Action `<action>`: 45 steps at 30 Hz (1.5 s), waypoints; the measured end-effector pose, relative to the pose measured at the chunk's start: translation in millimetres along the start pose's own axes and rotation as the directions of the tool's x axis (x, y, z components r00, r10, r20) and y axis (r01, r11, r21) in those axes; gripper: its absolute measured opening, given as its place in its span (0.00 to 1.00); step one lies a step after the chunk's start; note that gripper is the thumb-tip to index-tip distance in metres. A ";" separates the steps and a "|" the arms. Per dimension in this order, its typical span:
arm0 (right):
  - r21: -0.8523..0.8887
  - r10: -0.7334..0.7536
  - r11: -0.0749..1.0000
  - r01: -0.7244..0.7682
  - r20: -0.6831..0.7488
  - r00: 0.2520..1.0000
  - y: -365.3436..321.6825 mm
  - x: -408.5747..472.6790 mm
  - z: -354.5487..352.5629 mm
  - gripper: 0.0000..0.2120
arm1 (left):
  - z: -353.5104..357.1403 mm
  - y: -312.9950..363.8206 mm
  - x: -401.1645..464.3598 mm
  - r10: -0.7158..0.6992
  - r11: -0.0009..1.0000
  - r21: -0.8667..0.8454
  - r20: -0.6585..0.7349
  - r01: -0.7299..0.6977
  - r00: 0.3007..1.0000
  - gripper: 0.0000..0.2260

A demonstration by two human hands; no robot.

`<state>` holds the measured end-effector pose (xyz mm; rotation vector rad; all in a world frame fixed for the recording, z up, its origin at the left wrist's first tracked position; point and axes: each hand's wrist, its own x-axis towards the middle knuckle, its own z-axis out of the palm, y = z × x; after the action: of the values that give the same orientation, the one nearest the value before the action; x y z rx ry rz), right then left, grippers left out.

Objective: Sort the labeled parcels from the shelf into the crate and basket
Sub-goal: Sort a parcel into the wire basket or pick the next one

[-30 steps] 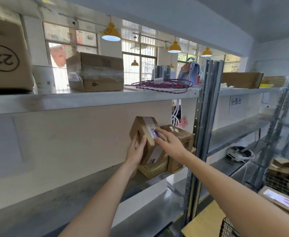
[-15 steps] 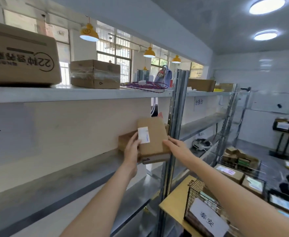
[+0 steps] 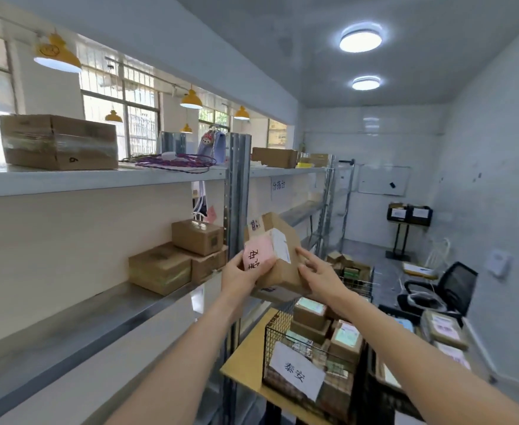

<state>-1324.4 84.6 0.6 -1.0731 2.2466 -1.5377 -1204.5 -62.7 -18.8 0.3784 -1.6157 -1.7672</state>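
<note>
We hold a brown cardboard parcel (image 3: 278, 256) up in front of the metal shelf upright (image 3: 237, 191), off the shelf and above the wire basket (image 3: 311, 348). Our left hand (image 3: 242, 276) grips its near left corner, thumb curled over a pink handwritten label (image 3: 257, 255); our right hand (image 3: 318, 276) steadies the right side with fingers spread and lightly bent against the cardboard. A white shipping label faces us on the parcel's top.

On the middle shelf (image 3: 104, 314), a grey steel board, three taped boxes (image 3: 178, 259) sit stacked near the upright. The top shelf (image 3: 98, 179) carries a plastic-wrapped carton (image 3: 58, 141) and a coil of purple cable (image 3: 175, 161).

The basket stands on a yellow tabletop (image 3: 249, 360), holds several labelled parcels and bears a white handwritten sign (image 3: 296, 374). The room has pale walls, two round ceiling lights (image 3: 361, 38), yellow pendant lamps by barred windows, a whiteboard (image 3: 382, 180) on the far wall and a black office chair (image 3: 442, 289) at right.
</note>
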 end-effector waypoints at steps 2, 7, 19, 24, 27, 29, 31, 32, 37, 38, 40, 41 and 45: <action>-0.006 0.030 1.000 -0.030 -0.028 0.999 4.4 -5.6 -16.9 0.24 | 24.8 -2.4 -2.1 0.019 0.999 -0.041 0.053 -0.017 0.998 0.20; 0.036 0.100 0.995 -0.098 -0.064 0.993 22.7 -11.9 -60.9 0.33 | 80.9 -21.7 3.8 -0.045 0.991 -0.118 0.085 0.055 0.995 0.28; 0.119 0.034 0.993 -0.024 -0.083 0.996 75.7 -16.0 -149.9 0.25 | 177.3 -52.3 21.3 -0.014 1.000 0.018 0.046 0.013 0.999 0.21; 0.169 0.083 0.982 -0.079 -0.012 0.997 109.4 -7.4 -158.5 0.25 | 194.2 -75.2 30.8 -0.027 0.994 0.109 0.056 0.021 0.998 0.31; 0.150 0.089 0.984 -0.093 0.031 0.996 126.5 7.7 -161.3 0.24 | 199.6 -93.5 46.2 -0.060 0.988 0.143 0.049 0.053 0.997 0.35; 0.140 0.114 0.983 -0.118 0.036 0.993 137.0 21.1 -159.7 0.24 | 200.5 -106.7 61.4 -0.072 0.988 0.141 0.022 0.068 0.997 0.33; 0.134 0.150 0.979 -0.153 0.032 0.988 149.6 36.5 -157.0 0.24 | 201.6 -119.8 76.6 -0.112 0.989 0.099 0.018 0.110 0.994 0.27; 0.130 0.165 0.977 -0.169 0.035 0.986 156.4 45.2 -155.7 0.24 | 202.4 -125.5 84.3 -0.137 0.988 0.075 0.023 0.134 0.990 0.23; 0.141 0.224 0.961 -0.237 0.100 0.969 185.2 94.2 -146.8 0.27 | 199.8 -161.2 135.7 -0.170 0.984 0.065 0.083 0.165 0.982 0.16; 0.144 0.231 0.959 -0.244 0.102 0.968 190.2 106.6 -143.6 0.28 | 198.7 -169.1 147.8 -0.188 0.981 0.059 0.092 0.183 0.978 0.17; 0.132 0.230 0.962 -0.239 0.079 0.970 201.9 135.3 -138.1 0.31 | 196.9 -184.7 173.7 -0.226 0.974 0.054 0.105 0.221 0.969 0.21; 0.124 0.235 0.962 -0.242 0.070 0.969 208.1 150.3 -136.7 0.32 | 196.0 -192.5 187.5 -0.245 0.969 0.052 0.112 0.240 0.963 0.24; 0.133 0.309 0.940 -0.315 0.061 0.949 234.8 208.9 -134.4 0.29 | 192.3 -219.1 246.3 -0.286 0.958 0.063 0.182 0.279 0.941 0.32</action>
<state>-1650.6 85.8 -101.8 -0.6628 2.1201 -1.4973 -1567.2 -87.1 -134.8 0.4936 -1.8014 -2.0424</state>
